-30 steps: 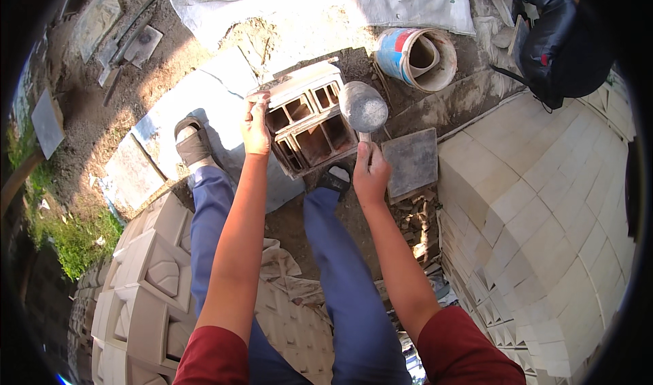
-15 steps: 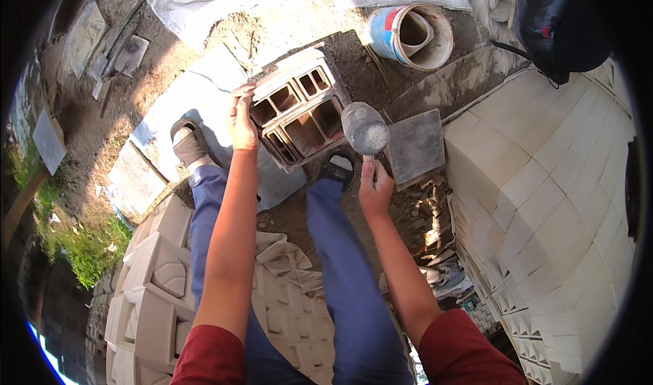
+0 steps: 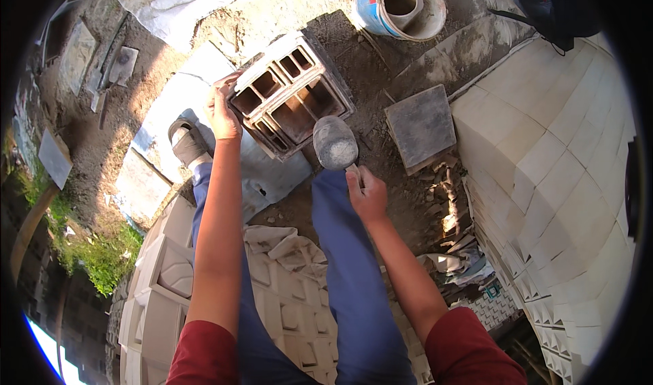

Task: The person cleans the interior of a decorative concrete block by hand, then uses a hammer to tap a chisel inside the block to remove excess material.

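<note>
My left hand (image 3: 223,113) is closed on the left edge of a boxy mould frame (image 3: 289,98), which has several rectangular openings and stands tilted over a grey sheet. In my right hand (image 3: 368,194) is the short handle of a round grey metal scoop (image 3: 335,142), with pale powdery matter in its bowl. The scoop hangs in front of the frame's lower right corner, close to it; I cannot tell whether the two touch.
A blue and white bucket (image 3: 401,9) with a smaller container inside lies beyond the frame. A dark square slab (image 3: 421,126) rests on the right. Stacked pale blocks (image 3: 160,269) rise at lower left, and a pale tiled stack (image 3: 544,147) fills the right. A black bag (image 3: 554,7) sits at top right.
The scoop has moved left and toward me, from beside the frame to in front of its lower right corner. My left hand keeps its hold on the frame. The view has shifted slightly.
</note>
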The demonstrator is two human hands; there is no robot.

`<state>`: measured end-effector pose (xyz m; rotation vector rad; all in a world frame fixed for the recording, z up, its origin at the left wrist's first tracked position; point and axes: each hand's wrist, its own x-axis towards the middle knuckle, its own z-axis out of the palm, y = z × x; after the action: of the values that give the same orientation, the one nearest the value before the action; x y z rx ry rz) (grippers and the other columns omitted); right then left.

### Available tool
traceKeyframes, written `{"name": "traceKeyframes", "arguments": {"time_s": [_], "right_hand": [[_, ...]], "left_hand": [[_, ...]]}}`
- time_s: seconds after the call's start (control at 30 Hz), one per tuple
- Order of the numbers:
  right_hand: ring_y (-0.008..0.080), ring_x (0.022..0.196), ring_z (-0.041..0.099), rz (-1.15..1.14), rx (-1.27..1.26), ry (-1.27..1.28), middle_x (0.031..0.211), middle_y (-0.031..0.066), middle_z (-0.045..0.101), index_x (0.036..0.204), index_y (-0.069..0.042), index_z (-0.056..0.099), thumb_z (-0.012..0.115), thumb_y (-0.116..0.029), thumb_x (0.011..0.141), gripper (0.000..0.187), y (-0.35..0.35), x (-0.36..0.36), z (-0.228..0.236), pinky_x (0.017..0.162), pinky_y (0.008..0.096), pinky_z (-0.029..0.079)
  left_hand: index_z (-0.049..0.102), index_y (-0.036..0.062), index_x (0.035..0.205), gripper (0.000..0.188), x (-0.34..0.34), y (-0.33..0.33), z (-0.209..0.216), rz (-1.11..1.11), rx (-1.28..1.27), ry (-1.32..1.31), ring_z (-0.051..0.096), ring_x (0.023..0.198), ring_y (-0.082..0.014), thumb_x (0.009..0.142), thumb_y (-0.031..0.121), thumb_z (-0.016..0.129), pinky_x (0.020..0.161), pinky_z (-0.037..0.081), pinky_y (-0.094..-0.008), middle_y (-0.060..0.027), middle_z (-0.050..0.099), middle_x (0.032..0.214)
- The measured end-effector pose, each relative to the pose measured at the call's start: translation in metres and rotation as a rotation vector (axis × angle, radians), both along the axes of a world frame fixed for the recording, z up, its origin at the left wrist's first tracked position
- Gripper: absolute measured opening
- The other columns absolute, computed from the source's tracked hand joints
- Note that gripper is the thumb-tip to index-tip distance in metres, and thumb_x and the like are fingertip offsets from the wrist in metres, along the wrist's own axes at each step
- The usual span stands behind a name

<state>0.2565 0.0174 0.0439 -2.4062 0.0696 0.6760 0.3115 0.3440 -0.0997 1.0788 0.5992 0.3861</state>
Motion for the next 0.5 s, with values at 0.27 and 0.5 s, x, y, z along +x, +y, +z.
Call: {"name": "traceKeyframes", "arguments": {"time_s": [0.27,0.5], "right_hand": [[0.0432,0.06,0.058,0.034,0.004,-0.035,0.064,0.0203,0.054,0.077,-0.006,0.055,0.065,-0.042,0.097,0.043,-0.005,-0.009,-0.005,0.053,0.0457,0.044],[0.0432,0.059,0.055,0.016,0.101,-0.086,0.064,0.0199,0.053,0.077,-0.005,0.055,0.066,-0.038,0.097,0.04,-0.003,-0.009,-0.006,0.052,0.0444,0.044]], "left_hand": [[0.066,-0.0043,0.103,0.038,-0.001,-0.002,-0.02,0.154,-0.076,0.07,0.062,0.115,-0.0325,0.094,0.031,0.056,0.107,0.046,-0.0447,-0.0203,0.068,0.116],[0.067,0.0006,0.104,0.035,-0.008,0.002,-0.029,0.129,0.013,0.05,0.062,0.115,-0.0315,0.095,0.033,0.057,0.106,0.046,-0.0438,-0.0193,0.068,0.117]]}}
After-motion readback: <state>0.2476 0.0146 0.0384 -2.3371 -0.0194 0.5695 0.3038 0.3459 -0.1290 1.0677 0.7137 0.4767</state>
